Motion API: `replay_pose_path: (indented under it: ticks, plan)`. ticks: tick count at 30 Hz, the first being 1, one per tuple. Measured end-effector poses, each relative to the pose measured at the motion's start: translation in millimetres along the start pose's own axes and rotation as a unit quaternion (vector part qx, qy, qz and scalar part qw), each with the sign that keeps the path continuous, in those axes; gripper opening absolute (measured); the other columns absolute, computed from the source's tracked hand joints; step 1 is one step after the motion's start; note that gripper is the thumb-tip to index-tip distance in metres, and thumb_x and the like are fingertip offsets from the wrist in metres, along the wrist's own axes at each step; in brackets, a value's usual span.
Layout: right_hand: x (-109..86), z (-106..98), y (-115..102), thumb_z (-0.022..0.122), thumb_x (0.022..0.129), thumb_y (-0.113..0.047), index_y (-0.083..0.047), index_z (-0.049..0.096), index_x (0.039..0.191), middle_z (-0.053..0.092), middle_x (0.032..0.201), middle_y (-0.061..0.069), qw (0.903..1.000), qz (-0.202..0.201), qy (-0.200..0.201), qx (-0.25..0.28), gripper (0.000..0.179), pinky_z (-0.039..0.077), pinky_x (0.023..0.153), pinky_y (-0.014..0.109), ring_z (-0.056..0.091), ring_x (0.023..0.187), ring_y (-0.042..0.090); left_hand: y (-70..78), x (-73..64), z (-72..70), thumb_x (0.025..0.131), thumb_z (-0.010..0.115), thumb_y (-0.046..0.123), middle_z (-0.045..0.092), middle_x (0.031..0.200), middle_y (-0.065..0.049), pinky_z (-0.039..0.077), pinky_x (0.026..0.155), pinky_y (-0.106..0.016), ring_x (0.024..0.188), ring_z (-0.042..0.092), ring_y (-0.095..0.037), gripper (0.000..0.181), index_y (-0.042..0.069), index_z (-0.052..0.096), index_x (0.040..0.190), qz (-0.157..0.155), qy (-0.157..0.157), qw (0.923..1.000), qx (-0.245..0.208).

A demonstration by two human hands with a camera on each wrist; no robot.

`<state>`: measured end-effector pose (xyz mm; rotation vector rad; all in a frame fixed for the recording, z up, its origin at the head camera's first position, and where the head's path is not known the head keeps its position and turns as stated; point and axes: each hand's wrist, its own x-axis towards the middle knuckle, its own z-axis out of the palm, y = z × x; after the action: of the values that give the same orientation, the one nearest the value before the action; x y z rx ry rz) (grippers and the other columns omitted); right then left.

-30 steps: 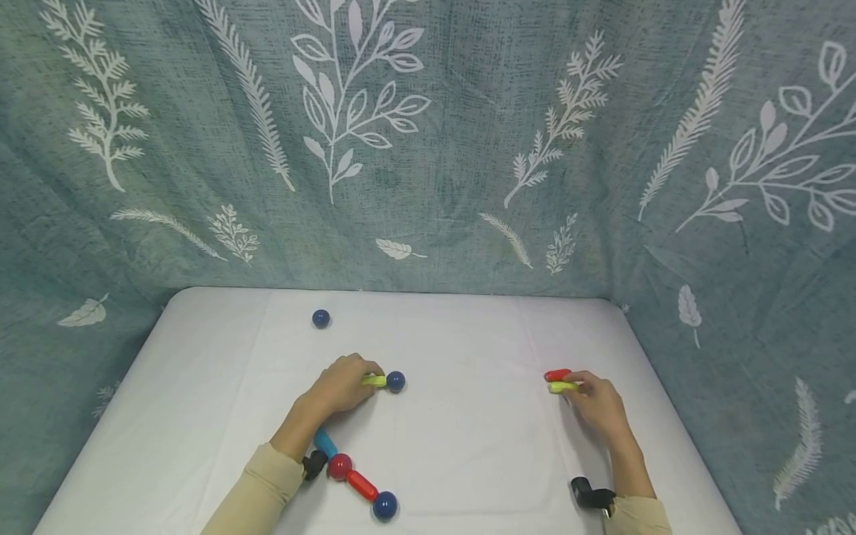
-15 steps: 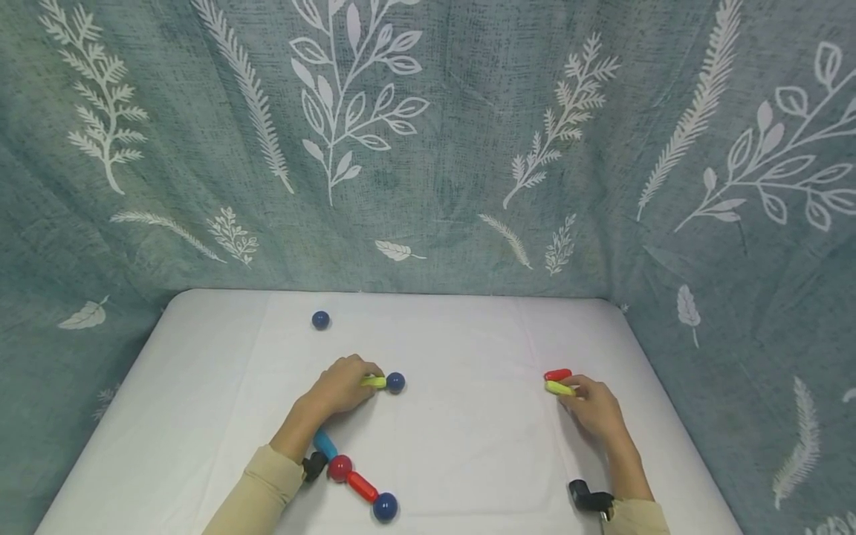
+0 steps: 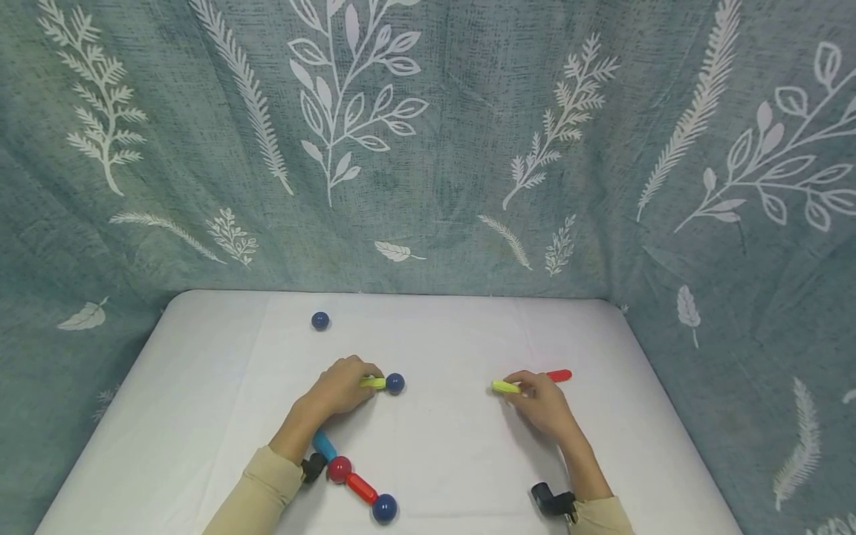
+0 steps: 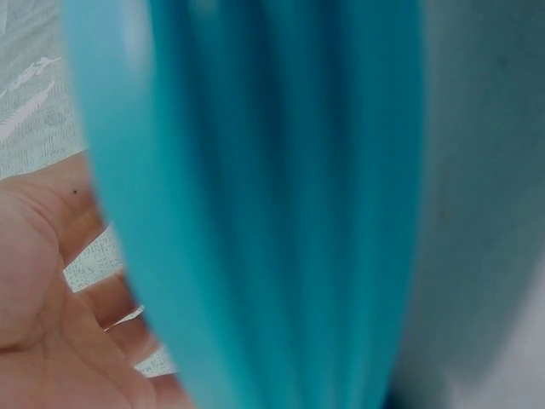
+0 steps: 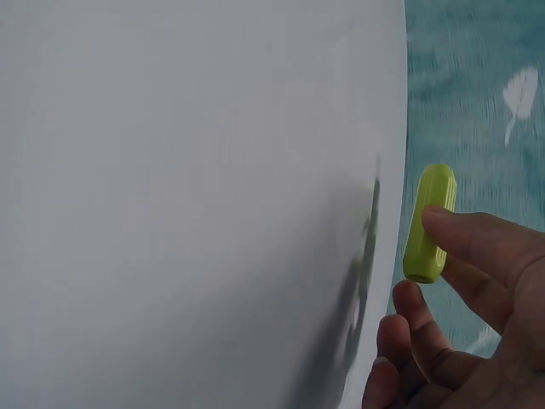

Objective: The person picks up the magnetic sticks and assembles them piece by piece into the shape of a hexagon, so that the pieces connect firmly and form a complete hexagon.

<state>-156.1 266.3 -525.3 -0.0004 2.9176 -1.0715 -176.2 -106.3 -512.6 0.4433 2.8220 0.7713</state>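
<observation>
My left hand (image 3: pixel 344 385) pinches a yellow-green toy building rod (image 3: pixel 373 383), whose right end meets a dark blue ball (image 3: pixel 395 383). In the left wrist view a light blue rod (image 4: pixel 255 204) looms large and hides the fingertips of the left hand (image 4: pixel 51 290). To the right, my right hand (image 3: pixel 542 405) holds a second yellow-green rod (image 3: pixel 505 387) by one end, pointing left. The right wrist view shows this ribbed rod (image 5: pixel 431 223) between thumb and fingers. A red rod (image 3: pixel 559 376) lies just behind the right hand, partly covered by it.
Below the left wrist runs a chain: the light blue rod (image 3: pixel 325 446), a red ball (image 3: pixel 339 469), a red rod (image 3: pixel 362 488) and a dark blue ball (image 3: pixel 384 509). Another dark blue ball (image 3: pixel 320 321) sits near the back edge of the white table (image 3: pixel 448 461). A patterned curtain (image 3: pixel 455 148) hangs behind.
My right hand has carried the yellow-green rod leftward, away from the red rod, which stays on the table. The left hand and its rod and ball have stayed in place.
</observation>
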Motion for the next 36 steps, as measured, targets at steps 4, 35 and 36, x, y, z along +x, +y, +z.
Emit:
replay_pose_path:
  ticks: [4, 35, 36]
  plan:
    - [4.2, 21.0, -21.2, 0.078, 0.085, -0.008, -0.015, 0.075, 0.105, 0.06, 0.089, 0.002, 0.9991, -0.031, -0.026, 0.006, 0.021, 0.042, 0.062, 0.033, 0.049, 0.074, 0.018, -0.6, -0.1, 0.2, 0.091, 0.073, 0.017, 0.067, 0.111, -0.007, 0.05, 0.09, -0.05, 0.107, 0.061, -0.029, 0.023, 0.017, 0.075, 0.114, -0.001, 0.001, 1.0, -0.003]
    - [28.8, 80.0, -83.3, 0.076, 0.087, -0.017, -0.017, 0.075, 0.106, 0.062, 0.097, 0.003, 0.9883, -0.105, -0.11, -0.007, 0.018, 0.046, 0.064, 0.032, 0.052, 0.076, 0.015, -2.0, 0.2, 1.8, 0.091, 0.073, 0.018, 0.067, 0.113, -0.007, 0.05, 0.09, -0.054, 0.109, 0.061, -0.031, 0.024, 0.017, 0.074, 0.116, 0.002, 0.001, 1.0, 0.002]
    - [29.3, 80.8, -84.6, 0.076, 0.087, -0.017, -0.017, 0.074, 0.106, 0.062, 0.097, 0.003, 0.9881, -0.106, -0.111, -0.007, 0.018, 0.046, 0.064, 0.032, 0.052, 0.076, 0.015, -2.2, 0.3, 1.7, 0.091, 0.073, 0.018, 0.067, 0.113, -0.007, 0.05, 0.09, -0.053, 0.109, 0.061, -0.03, 0.024, 0.018, 0.074, 0.115, 0.003, 0.001, 1.0, 0.002]
